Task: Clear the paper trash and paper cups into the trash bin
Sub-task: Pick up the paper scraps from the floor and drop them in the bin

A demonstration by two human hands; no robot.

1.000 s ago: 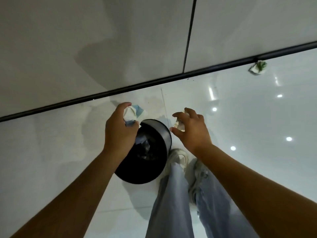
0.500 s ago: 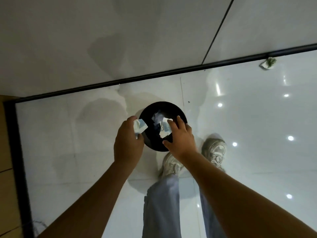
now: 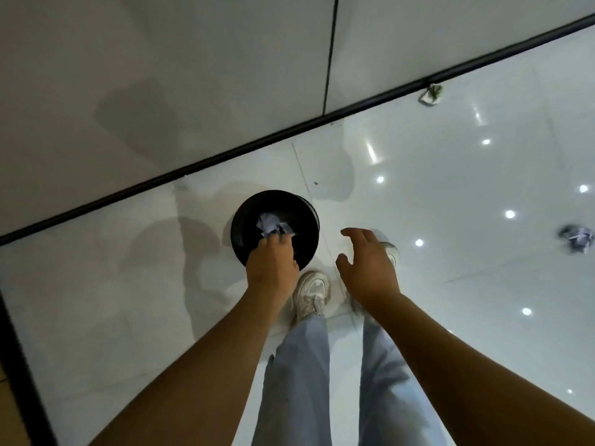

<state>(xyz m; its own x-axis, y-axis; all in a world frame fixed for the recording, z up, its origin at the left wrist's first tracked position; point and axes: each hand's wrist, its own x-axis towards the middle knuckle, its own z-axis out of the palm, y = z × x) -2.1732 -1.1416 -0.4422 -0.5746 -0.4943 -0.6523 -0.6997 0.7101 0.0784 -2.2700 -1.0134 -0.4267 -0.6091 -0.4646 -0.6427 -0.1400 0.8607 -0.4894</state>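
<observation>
The round black trash bin (image 3: 304, 220) stands on the glossy white floor near the wall, with crumpled white-blue paper (image 3: 266, 222) showing inside it. My left hand (image 3: 272, 265) hangs over the bin's near rim, fingertips curled down and pinching a small crumpled paper piece (image 3: 286, 228) above the opening. My right hand (image 3: 368, 268) is to the right of the bin, fingers spread and empty. Two more crumpled papers lie on the floor: one with green (image 3: 430, 94) by the wall, and one (image 3: 578, 239) at the far right.
My feet in white shoes (image 3: 310, 292) stand just in front of the bin, in light blue trousers. A black baseboard strip (image 3: 193, 170) runs along the grey wall. A dark frame and a wooden edge (image 3: 13, 365) border the floor at the left.
My right hand has let go of its paper and moved right, away from the bin, opening. My left hand moved over the bin's opening. The view has pulled back from the bin.
</observation>
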